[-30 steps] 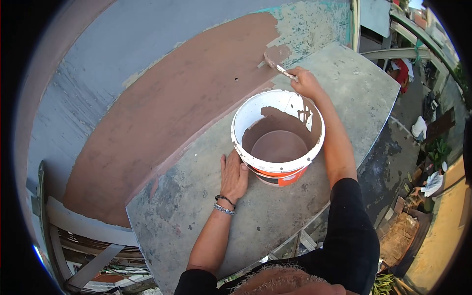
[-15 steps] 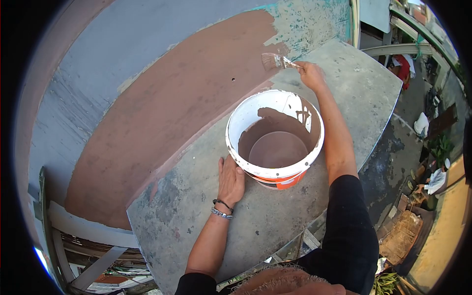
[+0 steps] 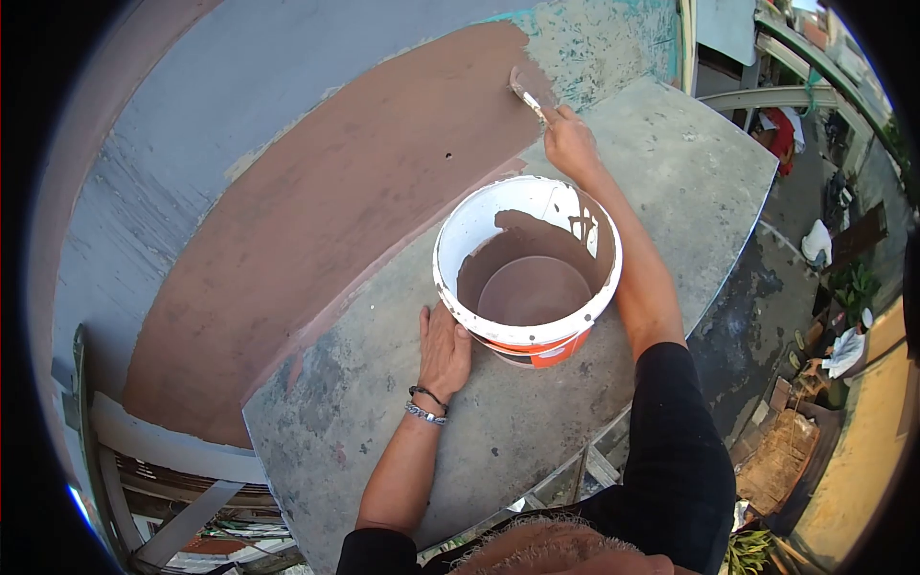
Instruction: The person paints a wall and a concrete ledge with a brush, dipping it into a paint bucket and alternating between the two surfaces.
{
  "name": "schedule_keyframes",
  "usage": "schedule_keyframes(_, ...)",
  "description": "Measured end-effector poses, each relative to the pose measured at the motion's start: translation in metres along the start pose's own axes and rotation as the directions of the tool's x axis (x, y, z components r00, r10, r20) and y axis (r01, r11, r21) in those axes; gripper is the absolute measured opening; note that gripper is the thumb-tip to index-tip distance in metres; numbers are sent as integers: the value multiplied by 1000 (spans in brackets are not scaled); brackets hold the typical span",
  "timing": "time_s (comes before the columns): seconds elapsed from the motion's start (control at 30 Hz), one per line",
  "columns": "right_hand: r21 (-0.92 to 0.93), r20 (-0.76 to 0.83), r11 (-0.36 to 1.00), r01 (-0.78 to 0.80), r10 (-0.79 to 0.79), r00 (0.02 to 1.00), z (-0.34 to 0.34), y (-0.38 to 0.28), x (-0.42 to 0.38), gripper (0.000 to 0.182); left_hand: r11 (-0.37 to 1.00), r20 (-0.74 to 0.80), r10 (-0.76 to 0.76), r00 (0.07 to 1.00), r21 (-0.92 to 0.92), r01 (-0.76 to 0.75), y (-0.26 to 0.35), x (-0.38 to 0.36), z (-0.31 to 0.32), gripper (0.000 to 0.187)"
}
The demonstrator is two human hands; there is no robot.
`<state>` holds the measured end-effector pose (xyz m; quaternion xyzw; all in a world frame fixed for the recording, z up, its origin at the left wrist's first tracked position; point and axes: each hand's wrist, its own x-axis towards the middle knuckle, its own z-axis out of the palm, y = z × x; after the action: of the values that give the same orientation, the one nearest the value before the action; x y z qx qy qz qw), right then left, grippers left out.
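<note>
My right hand point(image 3: 572, 144) is closed on the handle of a paintbrush point(image 3: 527, 94), whose bristles touch the brown-painted wall point(image 3: 316, 192) near the right end of the painted area. A white bucket point(image 3: 446, 273) with an orange label stands on the grey concrete slab point(image 3: 517, 422), brown paint point(image 3: 535, 290) inside it and smeared up its inner wall. Beside the bucket's lower left side, my left hand point(image 3: 445, 356) lies on the slab with its fingers apart and its fingertips partly behind the bucket.
Unpainted blue-grey wall point(image 3: 192, 125) borders the brown area, with patchy turquoise point(image 3: 604, 48) at its right end. Beyond the slab's right edge, the ground lies lower, with a person in red point(image 3: 783, 134), plants point(image 3: 856, 287) and a brown board point(image 3: 778, 460). Metal bars point(image 3: 182, 527) are at lower left.
My right hand has moved up and left with the brush, which has turned from nearly level to a steep slant. My left hand has stayed beside the bucket.
</note>
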<state>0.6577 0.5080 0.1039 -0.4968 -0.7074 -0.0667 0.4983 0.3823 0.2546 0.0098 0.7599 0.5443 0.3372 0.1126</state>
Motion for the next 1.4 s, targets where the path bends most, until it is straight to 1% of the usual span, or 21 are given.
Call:
schedule_keyframes(0.07, 36, 59, 996, 81, -83, 995, -19, -1, 0, 30, 1000, 27, 24, 999, 5, -24, 0, 1, -2, 78)
schedule_keyframes(0.13, 67, 83, 988, 140, -146, 986, -38, -1, 11, 31, 999, 10, 41, 999, -1, -41, 0, 2, 0, 78)
schedule_keyframes(0.23, 230, 302, 972, -51, -22, 953, -72, -7, 17, 33, 999, -19, 42, 999, -20, -43, 2, 1, 0, 78)
schedule_keyframes(0.27, 241, 322, 968, -67, -14, 947, -70, -3, 19, 34, 999, -29, 37, 999, -33, -37, 2, 1, 0, 78)
schedule_keyframes(0.33, 256, 367, 960, -114, 13, 930, -55, 15, 16, 35, 1000, 17, 16, 1000, -27, -16, 0, 1, -2, 79)
schedule_keyframes(0.43, 282, 149, 939, -197, 160, 976, -19, 47, 8, 30, 1000, 45, 9, 999, -14, -8, 2, 2, -3, 80)
schedule_keyframes(0.57, 73, -44, 965, -252, 256, 966, -24, 69, 8, 29, 1000, 35, 1, 999, -11, 0, 3, 2, -3, 82)
schedule_keyframes(0.63, -19, -145, 957, -289, 284, 948, -30, 67, 12, 29, 1000, 11, -8, 1000, -29, 8, 4, 2, -1, 84)
schedule_keyframes(0.73, -9, -310, 961, -276, 259, 915, -19, 64, 17, 30, 998, 5, -14, 1000, -59, 14, 4, 2, -3, 87)
schedule_keyframes(0.8, -5, -271, 964, -265, 254, 928, 3, 51, 18, 32, 998, 9, -13, 1000, -67, 13, 5, 3, -3, 88)
schedule_keyframes(0.87, 11, -123, 980, -199, 199, 972, 29, 23, 11, 40, 998, 1, -20, 1000, -64, 20, 6, 2, -3, 88)
schedule_keyframes(0.9, 42, -110, 992, -119, 123, 986, 30, 11, 8, 39, 998, -9, -24, 1000, -67, 23, 6, 4, -3, 88)
schedule_keyframes(0.97, 110, -76, 994, 23, -14, 997, 18, -9, -6, 37, 997, -11, -43, 999, -71, 42, 5, 2, -2, 88)
schedule_keyframes(1.07, 98, 42, 995, 35, -39, 998, -47, -7, 6, 34, 996, 23, -39, 999, -75, 41, 6, 3, -4, 88)
schedule_keyframes(1.13, 125, -83, 988, -87, 98, 992, -64, 10, 27, 32, 997, 12, -36, 999, -70, 37, 7, 2, -3, 88)
schedule_keyframes(1.2, -23, -282, 984, -177, 164, 945, -54, 31, 59, 32, 997, -3, -34, 999, -66, 34, 7, 4, -2, 89)
schedule_keyframes(1.27, -71, -235, 976, -207, 186, 954, -38, 36, 93, 31, 997, 0, -39, 999, -61, 39, 4, 3, -2, 90)
schedule_keyframes(1.3, -100, -204, 969, -224, 201, 958, -29, 34, 98, 30, 998, 14, -38, 999, -51, 39, 3, 1, -3, 90)
schedule_keyframes(1.4, -109, -255, 992, -69, 40, 966, -2, -15, 83, 29, 998, 24, -21, 999, -55, 23, 3, 5, -2, 91)
